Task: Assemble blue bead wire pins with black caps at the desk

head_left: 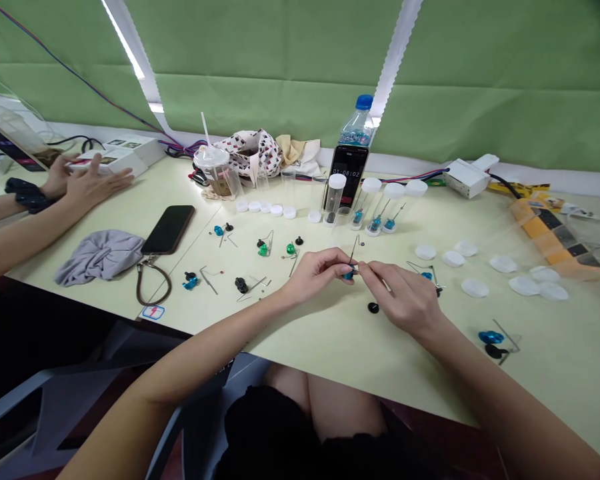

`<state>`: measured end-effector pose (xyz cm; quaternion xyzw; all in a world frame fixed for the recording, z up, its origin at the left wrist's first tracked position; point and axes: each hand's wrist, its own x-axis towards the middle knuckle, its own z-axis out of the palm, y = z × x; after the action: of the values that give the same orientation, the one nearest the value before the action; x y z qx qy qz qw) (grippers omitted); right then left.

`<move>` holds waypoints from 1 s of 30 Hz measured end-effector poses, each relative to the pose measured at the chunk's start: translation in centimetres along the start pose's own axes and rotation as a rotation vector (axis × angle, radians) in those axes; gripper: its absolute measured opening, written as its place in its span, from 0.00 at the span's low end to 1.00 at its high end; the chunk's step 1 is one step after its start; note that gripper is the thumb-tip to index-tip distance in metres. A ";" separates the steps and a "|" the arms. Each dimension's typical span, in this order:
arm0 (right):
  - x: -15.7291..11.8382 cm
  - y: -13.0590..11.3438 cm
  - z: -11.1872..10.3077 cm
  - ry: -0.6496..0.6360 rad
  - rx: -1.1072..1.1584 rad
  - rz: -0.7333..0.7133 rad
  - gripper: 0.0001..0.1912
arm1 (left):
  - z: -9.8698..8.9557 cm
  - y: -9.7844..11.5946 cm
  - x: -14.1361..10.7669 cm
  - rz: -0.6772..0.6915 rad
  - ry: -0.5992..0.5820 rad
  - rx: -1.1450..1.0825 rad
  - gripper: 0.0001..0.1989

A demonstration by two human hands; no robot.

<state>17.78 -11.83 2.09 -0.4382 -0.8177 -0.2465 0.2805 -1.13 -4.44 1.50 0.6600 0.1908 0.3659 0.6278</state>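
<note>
While the left hand [316,272] pinches a blue part [349,275], pinched right fingers [373,281] at 3 o'clock likely work it; keep steady next.

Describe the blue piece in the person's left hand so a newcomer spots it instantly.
On the pale table, find the upright phone with a timer, in front of the blue-capped bottle. Nearer the camera, the left hand, beside the right hand, grips the small blue piece. Other blue pieces lie on the table or sit in clear tubes; this one is hand-held.

Gray cloth [99,259] beside dark phone [169,230]
</note>
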 end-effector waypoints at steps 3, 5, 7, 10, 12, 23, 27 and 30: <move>0.0 -0.1 -0.1 -0.018 -0.034 -0.038 0.15 | -0.1 -0.1 0.1 0.000 0.004 0.014 0.14; 0.0 -0.2 -0.2 -0.028 -0.050 -0.062 0.16 | -0.2 -0.1 0.2 -0.004 0.001 -0.018 0.14; 0.1 -0.3 -0.3 -0.023 -0.065 -0.089 0.18 | -0.3 -0.1 0.2 -0.007 -0.006 -0.058 0.14; 0.1 -0.3 -0.4 -0.022 -0.038 -0.102 0.19 | -0.3 0.1 0.2 -0.005 -0.017 -0.090 0.14; 0.0 -0.3 -0.4 -0.022 0.005 -0.079 0.19 | -0.3 0.2 0.2 -0.008 -0.020 -0.091 0.15; 0.6 -1.7 1.1 0.074 0.416 0.374 0.05 | -0.2 0.4 0.1 0.041 0.016 0.099 0.14; 1.3 -2.1 1.2 0.010 0.868 0.734 0.07 | -0.3 0.5 0.1 0.034 0.013 0.171 0.15; 1.5 -2.1 1.3 -0.018 1.133 0.905 0.10 | -0.4 0.3 0.2 0.028 0.024 0.230 0.15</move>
<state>14.92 -11.14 1.83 -0.5229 -0.5607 0.3589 0.5323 -1.35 -4.12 1.81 0.7260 0.2299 0.3582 0.5402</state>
